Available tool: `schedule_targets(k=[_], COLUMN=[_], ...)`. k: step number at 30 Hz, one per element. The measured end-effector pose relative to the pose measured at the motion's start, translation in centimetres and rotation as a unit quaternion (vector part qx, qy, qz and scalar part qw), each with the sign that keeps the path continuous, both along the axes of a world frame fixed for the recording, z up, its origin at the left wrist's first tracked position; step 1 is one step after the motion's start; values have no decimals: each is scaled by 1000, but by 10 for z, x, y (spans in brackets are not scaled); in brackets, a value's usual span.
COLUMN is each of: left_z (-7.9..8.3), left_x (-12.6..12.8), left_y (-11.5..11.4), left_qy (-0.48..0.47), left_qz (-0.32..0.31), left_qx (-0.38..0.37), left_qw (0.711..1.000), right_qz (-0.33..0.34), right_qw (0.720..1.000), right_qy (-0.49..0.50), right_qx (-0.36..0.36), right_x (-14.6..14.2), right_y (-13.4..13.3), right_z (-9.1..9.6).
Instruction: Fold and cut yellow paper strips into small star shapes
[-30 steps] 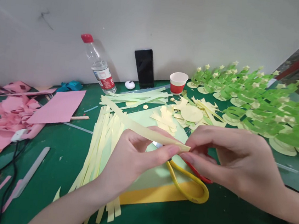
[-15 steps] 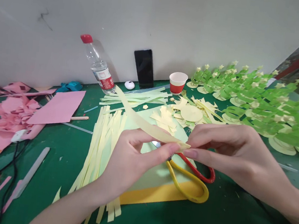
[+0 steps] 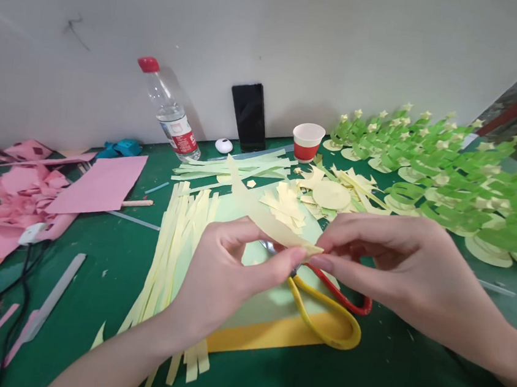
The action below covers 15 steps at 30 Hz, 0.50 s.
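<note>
- Above the scissors (image 3: pixel 322 294): left hand (image 3: pixel 234 271) pinches a pale yellow strip (image 3: pixel 269 222) near its end.
- Right hand (image 3: pixel 402 258): thumb and forefinger closed on the same end's tip.
- Free end has just swung rightward; probably the pinched end is being turned, shaping unfinished.
- Beneath scissors: pale green sheet (image 3: pixel 265 308), loose strips (image 3: pixel 168 249) along its left edge.
</note>
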State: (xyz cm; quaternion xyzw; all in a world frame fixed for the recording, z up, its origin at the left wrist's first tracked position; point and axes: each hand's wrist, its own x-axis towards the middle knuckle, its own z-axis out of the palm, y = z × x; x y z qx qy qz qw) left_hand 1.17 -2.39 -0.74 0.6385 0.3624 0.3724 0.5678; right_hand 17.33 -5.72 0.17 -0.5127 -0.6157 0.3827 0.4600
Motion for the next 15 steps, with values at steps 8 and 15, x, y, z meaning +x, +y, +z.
schedule_targets(k=[8,15], left_z=[-4,-2], left_x=[1,1], left_y=[3,1], left_qy=[-1,37], left_qz=[14,23], left_qx=[7,26], left_qw=[1000,999], right_qz=[38,50], right_qw=[993,991], right_qy=[102,109], right_qx=[-52,-59], right_x=[5,4], right_y=[-2,0], right_z=[-8,-9])
